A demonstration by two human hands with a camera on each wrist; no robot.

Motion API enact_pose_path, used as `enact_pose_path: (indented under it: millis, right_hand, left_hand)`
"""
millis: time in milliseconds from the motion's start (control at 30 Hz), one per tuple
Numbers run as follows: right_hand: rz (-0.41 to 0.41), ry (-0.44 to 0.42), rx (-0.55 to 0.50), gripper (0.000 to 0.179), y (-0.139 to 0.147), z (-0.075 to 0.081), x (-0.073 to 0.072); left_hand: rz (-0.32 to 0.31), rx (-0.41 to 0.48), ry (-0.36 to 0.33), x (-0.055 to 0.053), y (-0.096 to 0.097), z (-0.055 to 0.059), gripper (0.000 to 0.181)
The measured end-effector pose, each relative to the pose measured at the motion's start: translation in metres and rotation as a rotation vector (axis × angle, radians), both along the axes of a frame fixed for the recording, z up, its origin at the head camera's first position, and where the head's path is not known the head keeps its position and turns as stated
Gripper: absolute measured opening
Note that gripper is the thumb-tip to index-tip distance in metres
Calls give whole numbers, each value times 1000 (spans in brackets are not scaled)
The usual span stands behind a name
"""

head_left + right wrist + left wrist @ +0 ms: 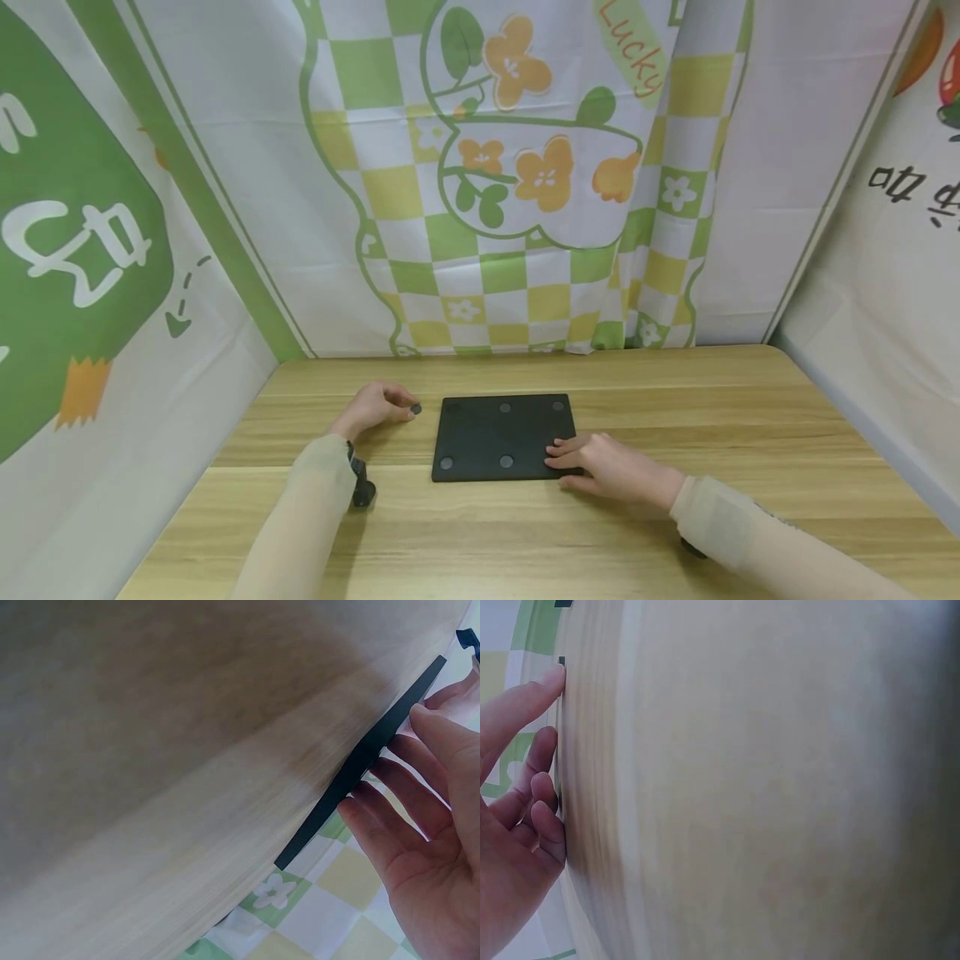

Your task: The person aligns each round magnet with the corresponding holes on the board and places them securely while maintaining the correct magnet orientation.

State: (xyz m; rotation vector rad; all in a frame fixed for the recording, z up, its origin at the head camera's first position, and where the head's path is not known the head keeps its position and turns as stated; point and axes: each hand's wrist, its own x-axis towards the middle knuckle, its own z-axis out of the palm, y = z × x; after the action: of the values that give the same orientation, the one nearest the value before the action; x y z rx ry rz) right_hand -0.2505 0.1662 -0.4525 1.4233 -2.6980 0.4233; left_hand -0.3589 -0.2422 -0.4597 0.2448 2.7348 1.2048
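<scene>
A thin black rectangular board [480, 435] lies flat on the wooden table, with several small grey round discs set on its face, such as one disc [506, 461] near the front edge. A faint dark round spot shows at its back left corner. To the left of the board, my left hand [377, 407] pinches a small dark round disc [416, 409] between thumb and fingertips, just above the table. My right hand [611, 468] rests its fingers on the board's front right corner and hides that corner. In the right wrist view the fingers touch the board [360, 761].
A wooden table [495, 533] extends around the board. Behind it hangs a green and yellow checked curtain [510, 275], and printed cloth walls stand at both sides. A dark wrist camera [363, 487] sticks out below the left wrist.
</scene>
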Motion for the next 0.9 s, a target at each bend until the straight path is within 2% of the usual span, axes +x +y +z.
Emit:
enact_pose_path:
  millis: [367, 900]
  right_hand:
    - [18, 21, -18, 35, 0, -2, -2]
    - [26, 32, -19, 35, -1, 0, 0]
  left_hand:
    - [25, -27, -1, -2, 3, -1, 25]
    - [22, -30, 10, 0, 5, 2, 20]
